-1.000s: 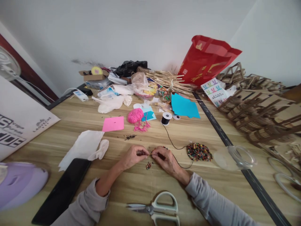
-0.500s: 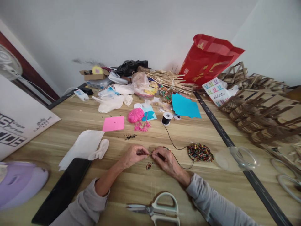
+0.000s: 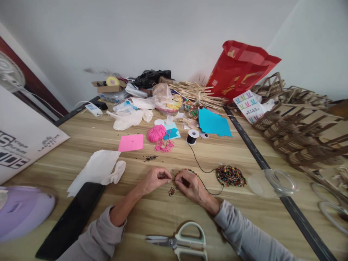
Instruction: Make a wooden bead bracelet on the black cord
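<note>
Tabletop (image 3: 146, 214): bearing everything, hours counting from view centre. Scissors (image 3: 172, 241): lying low at six o'clock, pointing blades leftward, probably suiting right-side reach. Right hand (image 3: 193, 186), five o'clock: pinching something too small to tell. Left hand (image 3: 154, 180), seven o'clock: pinching likewise, almost tip to tip, seemingly for fine control. Beaded coil (image 3: 231, 176): resting at four, apparently keeping bulk aside. Spool of black cord (image 3: 193, 137): standing at three, trailing toward the coil. Loose beads (image 3: 172, 191): clustering at six, near both pinches, likely for short reach.
</note>
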Available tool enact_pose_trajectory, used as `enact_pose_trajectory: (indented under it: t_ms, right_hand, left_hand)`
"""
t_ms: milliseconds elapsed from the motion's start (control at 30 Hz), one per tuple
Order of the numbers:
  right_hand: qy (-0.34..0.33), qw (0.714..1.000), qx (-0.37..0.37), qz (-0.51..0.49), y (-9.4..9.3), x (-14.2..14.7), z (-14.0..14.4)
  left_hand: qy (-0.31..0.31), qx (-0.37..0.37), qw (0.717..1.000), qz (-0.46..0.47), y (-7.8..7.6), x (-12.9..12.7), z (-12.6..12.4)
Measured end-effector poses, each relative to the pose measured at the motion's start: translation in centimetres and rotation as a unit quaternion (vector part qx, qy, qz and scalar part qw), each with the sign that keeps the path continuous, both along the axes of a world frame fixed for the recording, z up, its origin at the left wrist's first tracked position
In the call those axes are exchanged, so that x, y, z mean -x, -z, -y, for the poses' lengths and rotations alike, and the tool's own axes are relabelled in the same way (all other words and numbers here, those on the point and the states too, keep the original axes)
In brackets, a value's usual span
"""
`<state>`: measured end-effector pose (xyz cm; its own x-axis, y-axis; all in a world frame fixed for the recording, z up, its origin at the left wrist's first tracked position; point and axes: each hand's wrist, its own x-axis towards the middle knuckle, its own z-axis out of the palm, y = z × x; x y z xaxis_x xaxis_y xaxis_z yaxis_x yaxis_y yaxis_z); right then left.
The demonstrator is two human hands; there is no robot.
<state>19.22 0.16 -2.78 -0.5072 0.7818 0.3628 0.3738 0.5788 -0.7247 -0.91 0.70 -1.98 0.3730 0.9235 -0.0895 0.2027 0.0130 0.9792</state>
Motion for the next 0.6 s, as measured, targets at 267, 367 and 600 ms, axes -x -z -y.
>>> enact_pose_trajectory:
  t_ms: [267,367,600]
  right_hand:
    - [-0.001,1.0,0.004,0.003,-0.27,0.08,0.11]
    - [0.001,1.0,0.006,0.007,-0.25,0.08,0.1]
    - [0.006,1.0,0.003,0.014,-0.21,0.09,0.1]
  left_hand:
    - [0.002,-0.002,1.0,-0.01,-0.03,-0.04,0.02]
    - [0.001,-0.003,1.0,-0.013,-0.09,-0.1,0.06]
    - [0.009,0.0,1.0,-0.017,-0.29,-0.16,0.11]
